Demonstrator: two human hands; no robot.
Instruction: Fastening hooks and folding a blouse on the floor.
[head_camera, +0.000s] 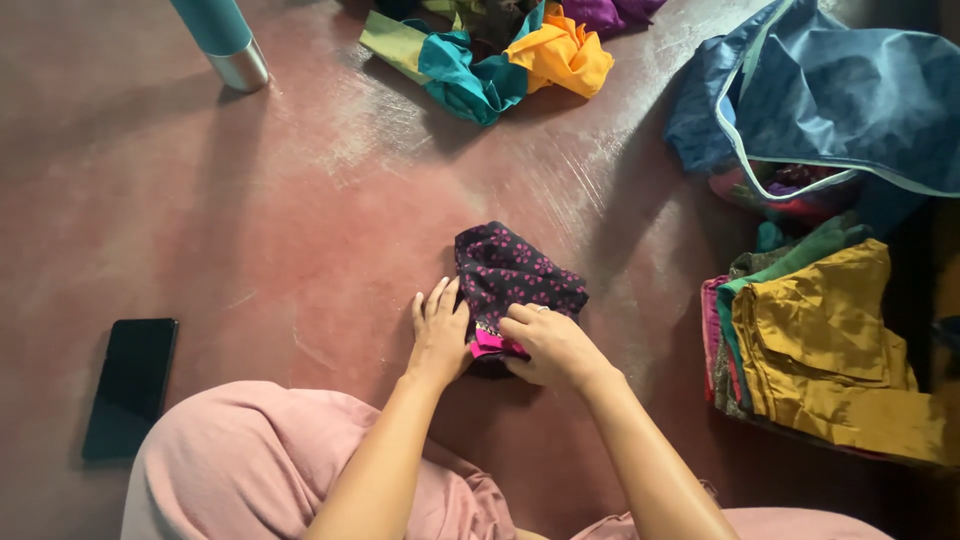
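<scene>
A small dark garment (510, 272), navy-black with pink dots and a bright pink edge, is seen lying bunched on a reddish-brown floor (300, 200), in front of a person seated on that floor in loose pink clothing (250, 470). The left hand (438, 335) is laid flat against the garment's left edge, fingers straight and close together, nothing enclosed in it. The right hand (545, 345) is curled over the garment's near edge, where the pink trim is pinched under the fingertips (how tightly cannot be told from above). The two hands are set just beside each other, with the pink trim between them.

To the right, a stack of folded clothes (820, 340) is shown, topped by a mustard-yellow piece, with green, pink and patterned layers visible at its left side. Beyond the stack, an open blue fabric bag (850, 100) with pale piping is seen, and more coloured cloth is partly visible in its mouth. At the top of the picture, well apart from the hands, a loose heap of unfolded clothes (500, 50) is spread in teal, orange-yellow, olive and purple. A black phone (132, 385) is lying face-up on the floor near the person's left knee. A teal furniture leg (222, 40) with a metal foot is standing at upper left.
</scene>
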